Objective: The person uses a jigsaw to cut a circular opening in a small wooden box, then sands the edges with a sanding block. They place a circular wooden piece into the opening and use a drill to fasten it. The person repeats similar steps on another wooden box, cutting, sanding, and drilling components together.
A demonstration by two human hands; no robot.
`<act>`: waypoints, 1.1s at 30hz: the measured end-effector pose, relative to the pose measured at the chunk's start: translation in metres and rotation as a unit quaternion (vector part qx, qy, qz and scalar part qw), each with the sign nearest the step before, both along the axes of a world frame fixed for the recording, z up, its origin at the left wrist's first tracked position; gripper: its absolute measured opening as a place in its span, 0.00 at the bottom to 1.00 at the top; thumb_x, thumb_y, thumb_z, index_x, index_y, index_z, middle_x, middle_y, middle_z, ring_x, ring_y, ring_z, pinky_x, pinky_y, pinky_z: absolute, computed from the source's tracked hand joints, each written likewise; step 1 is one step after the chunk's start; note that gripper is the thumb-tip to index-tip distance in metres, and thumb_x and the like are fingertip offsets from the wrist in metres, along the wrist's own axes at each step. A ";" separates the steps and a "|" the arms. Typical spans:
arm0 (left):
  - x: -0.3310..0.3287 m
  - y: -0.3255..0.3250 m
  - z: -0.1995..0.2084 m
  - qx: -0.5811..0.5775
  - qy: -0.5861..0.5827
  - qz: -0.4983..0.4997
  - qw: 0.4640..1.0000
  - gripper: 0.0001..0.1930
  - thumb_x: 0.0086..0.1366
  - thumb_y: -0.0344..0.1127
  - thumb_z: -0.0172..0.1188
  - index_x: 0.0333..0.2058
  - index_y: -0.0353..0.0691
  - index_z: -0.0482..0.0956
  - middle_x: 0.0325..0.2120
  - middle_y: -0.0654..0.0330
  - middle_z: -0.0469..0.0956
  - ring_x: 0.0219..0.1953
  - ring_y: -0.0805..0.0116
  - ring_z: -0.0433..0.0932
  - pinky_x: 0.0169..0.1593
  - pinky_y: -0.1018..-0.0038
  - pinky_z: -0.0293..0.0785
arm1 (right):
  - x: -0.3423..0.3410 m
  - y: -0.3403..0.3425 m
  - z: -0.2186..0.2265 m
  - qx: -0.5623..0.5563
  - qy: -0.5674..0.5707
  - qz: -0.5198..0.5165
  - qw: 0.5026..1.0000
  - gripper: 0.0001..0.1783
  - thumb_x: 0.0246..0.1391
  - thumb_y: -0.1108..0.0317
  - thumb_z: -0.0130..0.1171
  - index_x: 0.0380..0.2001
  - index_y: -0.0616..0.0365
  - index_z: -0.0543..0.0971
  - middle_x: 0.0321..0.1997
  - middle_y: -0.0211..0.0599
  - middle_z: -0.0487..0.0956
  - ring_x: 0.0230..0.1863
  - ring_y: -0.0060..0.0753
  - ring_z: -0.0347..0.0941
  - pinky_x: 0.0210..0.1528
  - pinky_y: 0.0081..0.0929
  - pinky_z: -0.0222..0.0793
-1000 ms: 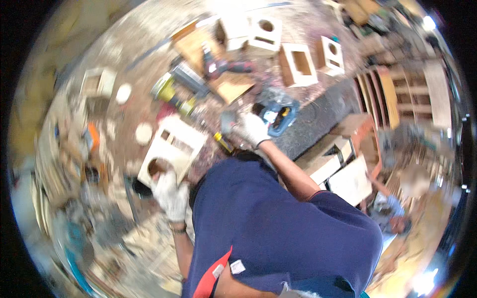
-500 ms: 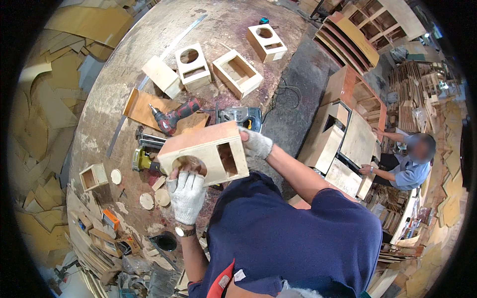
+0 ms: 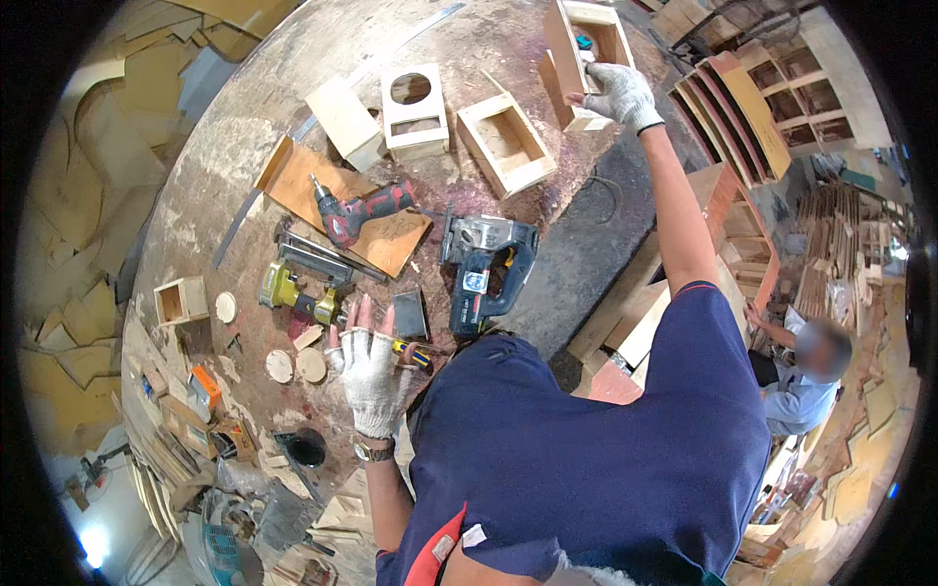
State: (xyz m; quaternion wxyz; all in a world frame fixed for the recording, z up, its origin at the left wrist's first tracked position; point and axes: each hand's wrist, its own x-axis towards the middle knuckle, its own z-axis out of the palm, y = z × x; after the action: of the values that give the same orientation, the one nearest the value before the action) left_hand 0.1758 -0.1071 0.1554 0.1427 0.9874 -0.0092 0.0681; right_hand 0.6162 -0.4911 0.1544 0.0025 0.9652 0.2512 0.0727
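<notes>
At the far edge of the bench, my right hand (image 3: 622, 98), in a white fingerless glove, closes on the near edge of a wooden box (image 3: 614, 31). Its open hollow side faces up, and a small teal object shows there. Beneath it another pale box is partly hidden. Over the near bench, my left hand (image 3: 369, 376), also gloved, is empty with fingers spread. A screwdriver (image 3: 420, 358) with a yellow and black handle lies beside its fingers. Close by are a dark rectangular block (image 3: 410, 314), a yellow-green power tool (image 3: 301, 296) and a blue jigsaw (image 3: 487, 272).
A red and black drill (image 3: 362, 211) rests on a brown board (image 3: 293, 186). Beyond stand a box with a round hole (image 3: 414, 132), an open box (image 3: 506, 146) and a closed-looking one (image 3: 344, 117). Wooden discs (image 3: 279, 366) lie left. A co-worker (image 3: 803, 391) is at right beside cabinets.
My right hand has carried the box from in front of me to the bench's far right and turned it. My left hand has let go of it and spread its fingers.
</notes>
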 end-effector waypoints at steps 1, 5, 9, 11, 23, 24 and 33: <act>-0.004 0.000 -0.002 0.001 0.013 0.009 1.000 0.35 0.62 0.45 0.71 0.67 0.51 0.71 0.72 0.50 0.64 0.73 0.51 0.63 0.76 0.47 0.47 | 0.009 -0.005 -0.013 -0.015 0.018 -0.004 1.000 0.34 0.47 0.31 0.70 0.43 0.50 0.84 0.40 0.44 0.86 0.46 0.51 0.83 0.48 0.46 0.79; -0.019 -0.001 -0.003 0.005 0.041 0.054 0.998 0.35 0.62 0.44 0.69 0.67 0.49 0.72 0.72 0.50 0.64 0.73 0.51 0.63 0.76 0.48 0.47 | 0.006 0.008 -0.057 -0.082 0.047 -0.059 0.994 0.39 0.44 0.36 0.72 0.52 0.54 0.80 0.56 0.47 0.76 0.60 0.51 0.72 0.63 0.49 0.67; -0.021 -0.005 -0.003 -0.013 0.043 0.093 0.995 0.36 0.59 0.40 0.71 0.67 0.47 0.72 0.72 0.51 0.64 0.73 0.53 0.63 0.76 0.51 0.49 | -0.043 0.078 -0.081 0.135 -0.126 -0.087 0.979 0.38 0.45 0.43 0.74 0.53 0.55 0.79 0.57 0.46 0.76 0.60 0.52 0.70 0.62 0.49 0.68; -0.018 -0.006 -0.002 -0.008 0.050 0.086 0.995 0.36 0.60 0.40 0.70 0.67 0.47 0.72 0.72 0.51 0.64 0.73 0.53 0.63 0.76 0.51 0.49 | -0.058 0.126 -0.088 0.240 -0.050 0.024 0.969 0.33 0.46 0.46 0.75 0.49 0.58 0.80 0.47 0.48 0.80 0.50 0.54 0.77 0.55 0.48 0.73; 0.008 -0.018 0.009 0.007 0.057 0.042 0.997 0.32 0.66 0.44 0.66 0.67 0.49 0.71 0.70 0.48 0.65 0.72 0.49 0.63 0.76 0.45 0.47 | -0.050 0.283 -0.163 0.168 0.098 0.118 0.974 0.19 0.48 0.62 0.64 0.45 0.54 0.80 0.41 0.51 0.81 0.44 0.53 0.80 0.47 0.50 0.75; 0.007 -0.018 0.008 -0.002 0.049 0.041 0.998 0.32 0.66 0.44 0.66 0.67 0.49 0.71 0.70 0.49 0.65 0.72 0.49 0.64 0.76 0.45 0.47 | -0.042 0.279 -0.163 0.170 0.153 0.132 0.965 0.18 0.50 0.62 0.63 0.45 0.53 0.80 0.39 0.51 0.83 0.42 0.53 0.82 0.46 0.51 0.76; -0.003 -0.019 0.001 -0.020 0.023 0.059 0.998 0.34 0.60 0.39 0.71 0.65 0.45 0.74 0.69 0.50 0.68 0.71 0.52 0.66 0.76 0.48 0.48 | 0.005 0.158 -0.071 0.355 0.084 0.215 0.906 0.17 0.61 0.65 0.65 0.52 0.54 0.78 0.39 0.33 0.83 0.38 0.35 0.81 0.42 0.36 0.81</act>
State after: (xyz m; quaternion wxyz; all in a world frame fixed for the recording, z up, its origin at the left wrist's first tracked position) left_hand 0.1728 -0.1263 0.1564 0.1587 0.9844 0.0540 0.0534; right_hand 0.6217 -0.3327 0.0832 -0.3768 0.8275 0.4095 0.0743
